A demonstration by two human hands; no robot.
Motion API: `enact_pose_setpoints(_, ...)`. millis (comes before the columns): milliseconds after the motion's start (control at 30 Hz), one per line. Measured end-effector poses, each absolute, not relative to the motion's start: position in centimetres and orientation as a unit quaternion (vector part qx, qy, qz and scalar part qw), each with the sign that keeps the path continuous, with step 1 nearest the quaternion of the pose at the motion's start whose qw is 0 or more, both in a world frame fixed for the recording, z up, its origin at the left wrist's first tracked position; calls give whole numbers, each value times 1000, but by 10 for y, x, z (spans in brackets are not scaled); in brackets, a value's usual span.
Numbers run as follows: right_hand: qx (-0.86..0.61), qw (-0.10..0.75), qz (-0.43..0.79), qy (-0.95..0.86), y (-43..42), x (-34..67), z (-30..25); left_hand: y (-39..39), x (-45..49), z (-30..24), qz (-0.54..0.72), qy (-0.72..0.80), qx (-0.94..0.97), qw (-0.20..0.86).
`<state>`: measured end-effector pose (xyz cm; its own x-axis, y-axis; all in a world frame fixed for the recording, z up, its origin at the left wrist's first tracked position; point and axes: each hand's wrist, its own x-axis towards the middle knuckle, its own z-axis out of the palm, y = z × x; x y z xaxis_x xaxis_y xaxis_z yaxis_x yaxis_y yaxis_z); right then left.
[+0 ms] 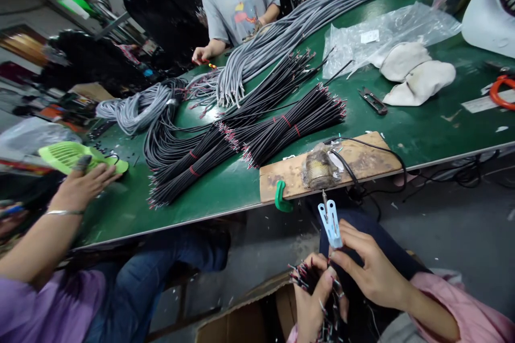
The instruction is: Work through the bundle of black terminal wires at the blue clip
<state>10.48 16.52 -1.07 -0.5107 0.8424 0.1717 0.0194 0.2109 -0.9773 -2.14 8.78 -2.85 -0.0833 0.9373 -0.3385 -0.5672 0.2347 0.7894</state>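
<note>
A bunch of thin black cables (333, 308) with red and white wire ends is gripped in my left hand (314, 300), low in the view. My right hand (370, 265) is closed, its thumb and fingertips at the lower end of a light blue clothespin (330, 228). A reddish wire end shows just below the clothespin, close to both hands. The clothespin hangs on the metal shaft of a small taped motor (319, 169). This motor is fixed on a wooden board (370, 155) at the table edge, held by a green clamp (282, 196).
Tied black cable bundles (293, 120) and long grey cables (265, 53) lie on the green table (225, 190). Thread snips (373, 101), white gloves (418, 75) and a plastic bag (386, 32) are right. A co-worker's hand (86, 185) touches a green fan (68, 156); another person sits opposite. A cardboard box (229, 327) stands below.
</note>
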Motion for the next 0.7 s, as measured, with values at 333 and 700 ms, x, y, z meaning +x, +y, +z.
enact_pose_setpoints(333,-286,399,661,-567,166,110,-12,91,-21,-23,618,405,176,650)
enact_pose_setpoints(700,-291,428,650,-557,170,108,-17,98,-24,-9,606,388,152,678)
